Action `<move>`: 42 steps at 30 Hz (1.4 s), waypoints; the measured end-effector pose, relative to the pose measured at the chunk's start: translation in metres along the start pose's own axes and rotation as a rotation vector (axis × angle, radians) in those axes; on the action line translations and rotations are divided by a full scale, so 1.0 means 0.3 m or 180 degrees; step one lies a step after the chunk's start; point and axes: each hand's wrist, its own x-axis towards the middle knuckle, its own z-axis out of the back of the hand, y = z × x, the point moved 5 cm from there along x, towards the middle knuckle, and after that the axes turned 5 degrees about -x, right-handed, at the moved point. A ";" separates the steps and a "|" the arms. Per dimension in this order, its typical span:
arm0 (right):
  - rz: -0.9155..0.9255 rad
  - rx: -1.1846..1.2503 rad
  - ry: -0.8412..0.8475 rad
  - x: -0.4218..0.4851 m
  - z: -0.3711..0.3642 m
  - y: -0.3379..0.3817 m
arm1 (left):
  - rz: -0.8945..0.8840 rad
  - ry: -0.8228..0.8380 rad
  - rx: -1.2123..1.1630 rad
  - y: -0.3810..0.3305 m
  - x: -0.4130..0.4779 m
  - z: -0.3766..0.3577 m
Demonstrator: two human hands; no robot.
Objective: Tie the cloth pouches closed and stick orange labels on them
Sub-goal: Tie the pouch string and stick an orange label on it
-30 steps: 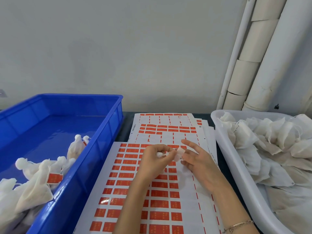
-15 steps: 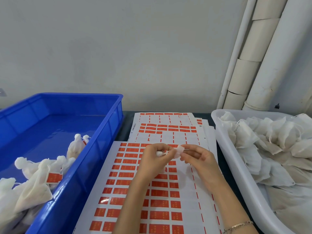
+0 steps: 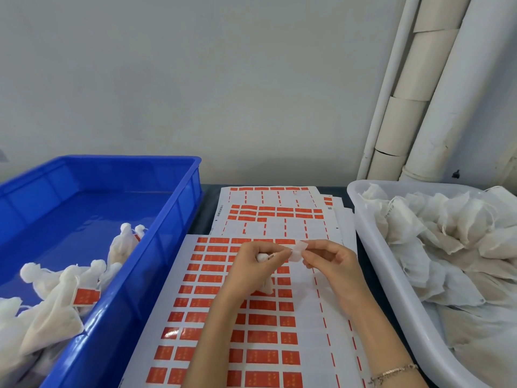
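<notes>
A worker at a packing bench holds a small cloth pouch [image 3: 267, 288] in the left hand [image 3: 249, 267]. The fingers [image 3: 268, 247] are curled tight round its neck, so that the gathered white top pokes out beside the thumb and the body hangs under the palm. The right hand [image 3: 334, 266] meets it fingertip to fingertip, thumb and forefinger clamped on the edge of a pale slip [image 3: 297, 250] stretched between the two hands. The remaining right fingers [image 3: 321, 260] are folded loosely in. Whether the left fingertips also grip the slip cannot be told.

Directly beneath both hands lies a label sheet [image 3: 212, 303] printed with rows of orange labels [image 3: 263, 320], with gaps under the right hand where labels are gone. Further sheets [image 3: 279, 214] fan out beyond the fingertips.

Out past the left hand stands a blue crate [image 3: 167, 219] holding tied pouches [image 3: 50, 312], one bearing an orange sticker [image 3: 85, 296]. Out past the right hand a white tub [image 3: 372, 247] is heaped with loose pouches [image 3: 447, 233]. A thin bracelet [image 3: 394, 372] circles the right wrist, and pale pipes [image 3: 447, 107] climb the wall behind the tub.
</notes>
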 end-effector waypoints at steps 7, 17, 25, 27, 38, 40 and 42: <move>0.0213 -0.0129 0.0113 -0.002 -0.016 0.006 | 0.0130 -0.0267 0.0044 0.012 0.001 0.007; 0.1111 -0.1194 -0.0232 -0.041 -0.037 0.052 | 0.0789 -0.0401 0.0022 0.046 0.000 0.022; 0.1560 -0.1726 -0.0423 -0.046 -0.044 0.069 | 0.0995 -0.0370 -0.0162 0.049 -0.008 0.020; 0.1640 -0.1787 -0.0444 -0.048 -0.044 0.071 | 0.1016 -0.0368 -0.0184 0.050 -0.008 0.020; 0.1764 -0.2053 -0.0503 -0.059 -0.065 0.069 | 0.0619 -0.0263 -0.0342 0.024 -0.008 0.008; 0.1658 -0.1901 -0.0498 -0.062 -0.066 0.073 | 0.0509 -0.0255 -0.0388 0.018 -0.006 0.010; 0.1382 -0.1456 -0.0521 -0.063 -0.064 0.076 | 0.0387 -0.0194 -0.0370 0.005 -0.007 0.005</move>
